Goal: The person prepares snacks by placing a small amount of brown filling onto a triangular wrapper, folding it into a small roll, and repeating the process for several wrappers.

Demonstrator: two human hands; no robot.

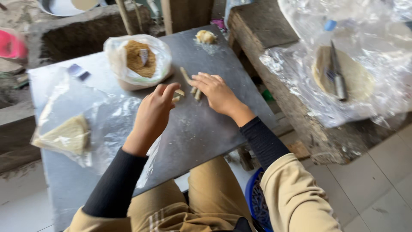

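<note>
**Rolls taking shape on the grey board**

At the far left of the board (pixel 201 141), a folded stack of pale wrappers (pixel 64 135) lies in a clear bag (pixel 107 124), apparently not yet used. Behind it sits a bowl (pixel 137 60) lined with plastic and holding brown filling, with what may be a small scoop resting in it.

The left hand (pixel 153 112) comes next, held on edge over the board, its fingers curled together and pinching a small pale roll (pixel 178 93) at the tips. Just right of it, the right hand (pixel 215 91) lies palm down with fingers extended and close together, pressing flat on another thin roll (pixel 198 94), whose end shows under the fingertips. A third, longer roll (pixel 184 74) lies just behind the right hand, untouched.

Judging by this, a few rolls are formed or nearly so, while the stack and the well-filled bowl suggest most of the work is left. A yellowish lump (pixel 205 37) rests at the board's far edge, well apart from both hands.

To the right, on a rough bench (pixel 266 38) covered with plastic sheet (pixel 386 86), a knife (pixel 338 73) lies across a round flat wrapper (pixel 360 79), well away from the hands.
</note>
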